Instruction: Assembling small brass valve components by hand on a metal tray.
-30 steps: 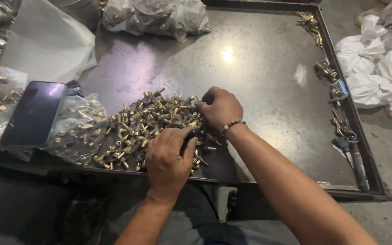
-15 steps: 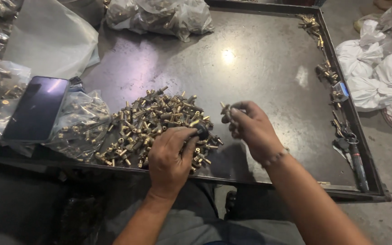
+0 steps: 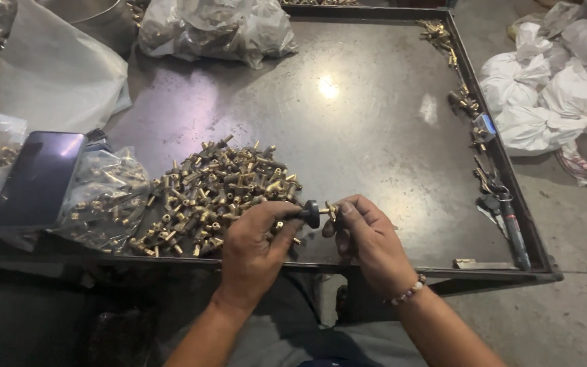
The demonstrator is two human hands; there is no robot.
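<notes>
A heap of small brass fittings lies on the dark metal tray table near its front edge. My left hand grips a tool with a black round knob just right of the heap. My right hand, with a bead bracelet at the wrist, pinches a small brass fitting against the tip of that tool. Both hands meet above the tray's front edge.
A dark phone rests on clear bags of brass parts at the left. More clear bags lie at the back. Loose fittings and a black-handled tool line the right rim. White sacks sit on the floor.
My right hand left the heap with one brass fitting and brought it to the tip of the tool in my left hand. My left hand lifted slightly off the heap.
</notes>
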